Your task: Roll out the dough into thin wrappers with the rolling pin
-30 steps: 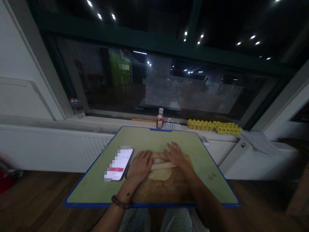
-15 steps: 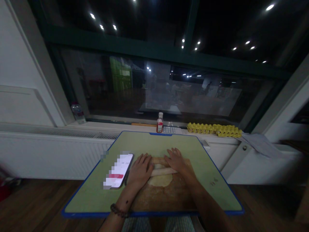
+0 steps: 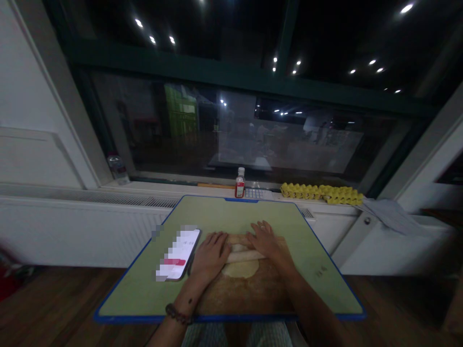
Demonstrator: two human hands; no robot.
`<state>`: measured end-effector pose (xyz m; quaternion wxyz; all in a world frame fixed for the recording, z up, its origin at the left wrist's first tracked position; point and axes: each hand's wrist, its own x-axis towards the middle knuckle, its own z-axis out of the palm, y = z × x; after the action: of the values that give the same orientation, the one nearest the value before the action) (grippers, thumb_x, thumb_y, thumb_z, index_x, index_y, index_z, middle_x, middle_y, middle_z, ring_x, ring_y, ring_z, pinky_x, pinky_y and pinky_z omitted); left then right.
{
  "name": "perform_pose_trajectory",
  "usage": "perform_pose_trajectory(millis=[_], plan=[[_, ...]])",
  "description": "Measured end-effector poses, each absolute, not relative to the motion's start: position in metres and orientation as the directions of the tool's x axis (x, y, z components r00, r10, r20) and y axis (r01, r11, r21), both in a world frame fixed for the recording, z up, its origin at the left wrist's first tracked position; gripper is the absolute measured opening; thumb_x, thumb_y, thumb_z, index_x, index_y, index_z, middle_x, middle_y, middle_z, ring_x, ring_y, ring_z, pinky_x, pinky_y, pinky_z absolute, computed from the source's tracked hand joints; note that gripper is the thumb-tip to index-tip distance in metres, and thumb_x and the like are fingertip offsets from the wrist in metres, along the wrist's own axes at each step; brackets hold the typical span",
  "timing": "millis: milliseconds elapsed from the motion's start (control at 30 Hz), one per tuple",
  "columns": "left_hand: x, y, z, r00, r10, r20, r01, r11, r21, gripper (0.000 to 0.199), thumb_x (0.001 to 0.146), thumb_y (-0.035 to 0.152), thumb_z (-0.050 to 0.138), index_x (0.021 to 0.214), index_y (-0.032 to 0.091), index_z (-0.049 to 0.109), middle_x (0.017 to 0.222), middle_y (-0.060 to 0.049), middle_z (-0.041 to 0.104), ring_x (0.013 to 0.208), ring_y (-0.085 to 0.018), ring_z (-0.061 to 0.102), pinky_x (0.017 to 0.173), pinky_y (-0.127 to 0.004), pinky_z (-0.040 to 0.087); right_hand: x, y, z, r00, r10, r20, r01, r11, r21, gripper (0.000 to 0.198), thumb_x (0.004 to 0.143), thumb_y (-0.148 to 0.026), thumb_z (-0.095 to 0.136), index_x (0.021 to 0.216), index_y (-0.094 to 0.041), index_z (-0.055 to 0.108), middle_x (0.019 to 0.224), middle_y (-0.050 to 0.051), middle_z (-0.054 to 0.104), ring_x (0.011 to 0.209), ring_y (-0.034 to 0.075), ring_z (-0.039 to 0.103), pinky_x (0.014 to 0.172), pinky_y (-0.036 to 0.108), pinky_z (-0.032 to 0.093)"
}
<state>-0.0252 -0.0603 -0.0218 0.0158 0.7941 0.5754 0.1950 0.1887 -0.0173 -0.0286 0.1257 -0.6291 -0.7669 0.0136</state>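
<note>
A pale rolling pin [image 3: 243,256] lies crosswise over a thin, flattened round of dough [image 3: 241,270]. My left hand [image 3: 211,253] covers the pin's left end, fingers pointing forward over it. On the right end rests my right hand [image 3: 265,239], with a ring on one finger and its fingers extended past the pin. Both palms bear down on the pin, hiding its ends. Beneath the dough is a brown wooden board [image 3: 249,296], dusted with flour in places. Part of the dough shows beyond the pin, and a larger part on the near side.
The board sits on a green, blue-edged table [image 3: 318,294]. A lit phone [image 3: 183,250] lies left of my left hand. Along the windowsill stand a small red-labelled bottle [image 3: 239,183], yellow egg trays [image 3: 321,193], a grey cloth [image 3: 392,217] and a clear bottle [image 3: 118,168].
Both hands and the rolling pin stay almost in the same place over the dough. Only a very slight shift of the hands shows.
</note>
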Motion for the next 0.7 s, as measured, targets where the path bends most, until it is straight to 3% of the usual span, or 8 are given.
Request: perform_pose_trajectory(millis=[133, 700], plan=[[-0.025, -0.062, -0.018, 0.263, 0.921, 0.286, 0.901, -0.340, 0.268, 0.043, 0.098, 0.034, 0.038, 0.129, 0.015, 0.061, 0.134, -0.009, 0.061, 0.128, -0.025, 0.051, 0.112, -0.042, 0.036, 0.185, -0.022, -0.021, -0.119, 0.982, 0.144, 0.970, 0.146, -0.195, 0.054, 0.097, -0.043, 0.038, 0.137, -0.010, 0.053, 0.142, 0.016, 0.052, 0.140, 0.026, 0.035, 0.117, 0.040, 0.017], [-0.027, -0.067, -0.024, 0.265, 0.891, 0.368, 0.882, -0.378, 0.281, 0.040, 0.098, 0.035, 0.038, 0.125, 0.019, 0.062, 0.132, -0.008, 0.063, 0.126, -0.024, 0.053, 0.109, -0.043, 0.040, 0.184, -0.026, -0.019, -0.127, 0.978, 0.167, 0.975, 0.153, -0.158, 0.050, 0.097, -0.042, 0.039, 0.134, -0.012, 0.055, 0.140, 0.014, 0.054, 0.140, 0.027, 0.035, 0.117, 0.041, 0.017]])
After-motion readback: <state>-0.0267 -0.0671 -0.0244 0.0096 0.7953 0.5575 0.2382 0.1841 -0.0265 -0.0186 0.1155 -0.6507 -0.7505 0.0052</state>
